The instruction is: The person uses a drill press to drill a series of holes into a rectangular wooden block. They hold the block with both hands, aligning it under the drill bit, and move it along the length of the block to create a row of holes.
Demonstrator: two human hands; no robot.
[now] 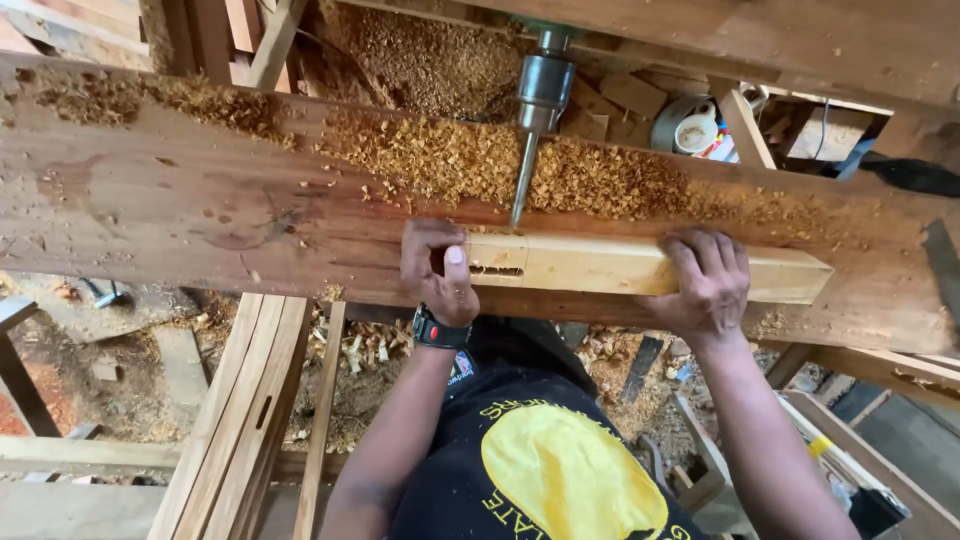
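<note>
A pale squared wood bar (600,266) lies lengthwise on a broad reddish plank bench (200,210). My left hand (437,270) grips the bar's left end, thumb laid over its top beside a dark slot cut in it. My right hand (708,280) presses down on the bar further right. A drill bit (522,180) in a metal chuck (544,92) comes down from above, its tip touching the bar's back edge just right of my left hand.
Heaps of wood shavings (560,170) cover the bench behind the bar. Several long wood strips (250,400) lean below the bench at left. A tape roll (690,125) and offcuts lie beyond the bench. The floor is strewn with chips.
</note>
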